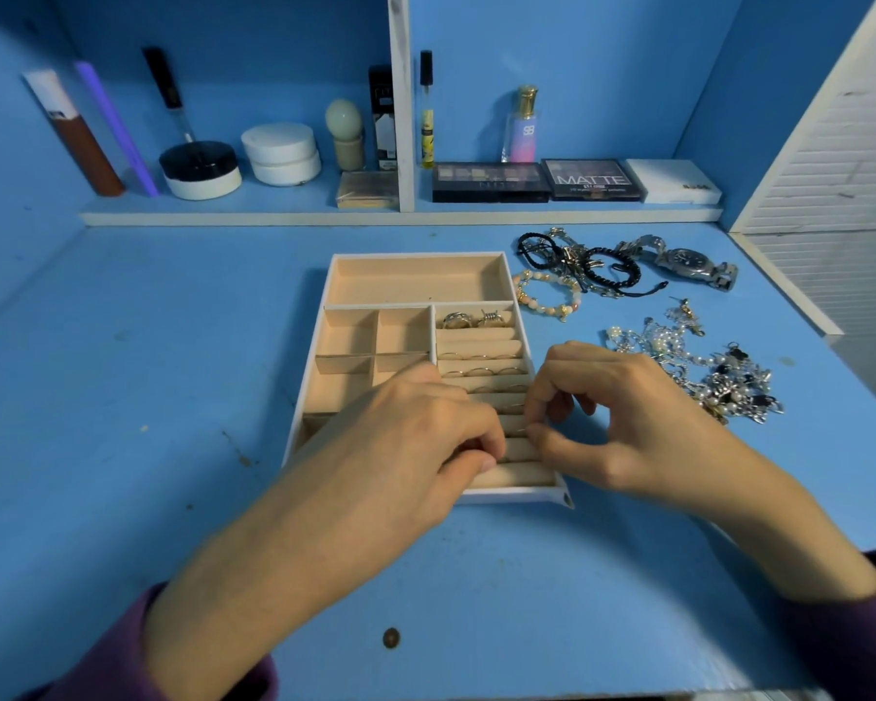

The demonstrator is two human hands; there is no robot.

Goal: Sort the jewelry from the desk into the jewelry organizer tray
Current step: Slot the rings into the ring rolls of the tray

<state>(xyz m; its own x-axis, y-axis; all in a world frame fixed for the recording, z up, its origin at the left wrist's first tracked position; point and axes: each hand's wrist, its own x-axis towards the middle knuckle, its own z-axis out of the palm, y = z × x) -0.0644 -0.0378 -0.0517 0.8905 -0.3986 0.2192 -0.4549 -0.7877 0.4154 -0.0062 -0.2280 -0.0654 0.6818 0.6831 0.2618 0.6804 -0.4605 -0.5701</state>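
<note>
Two purple sleeves (137,645) frame the bottom edge, and from them bare forearms reach to the near end of the jewelry organizer tray (507,495), which lies flat on the blue desk (173,346). The left hand (426,427) rests over the tray with its fingers curled down onto the padded ring rolls; whether they hold anything cannot be told. The right hand (623,412) has thumb and forefinger drawn close as in a pinch just above the same rolls, but whatever may sit between them is too small to make out. The task looks to be at an early-to-middle stage. Two chunky rings (476,318) sit in the farthest ring slot and several thin rings (481,364) are tucked into the rows nearer the hands, while the long back compartment and the small square ones on the left appear unfilled. Much remains on the desk to the right of the tray: a beaded bracelet (547,296) just beside it, a tangle of black cord bracelets (577,260), a metal watch (689,260), and a heap of chains and pearls (719,376). The desk's paint is scuffed and marked with small spots. Behind it a low shelf (400,217) carries jars, tubes, a perfume bottle and eyeshadow palettes against blue walls, and a white slatted panel (830,144) stands at the right.
</note>
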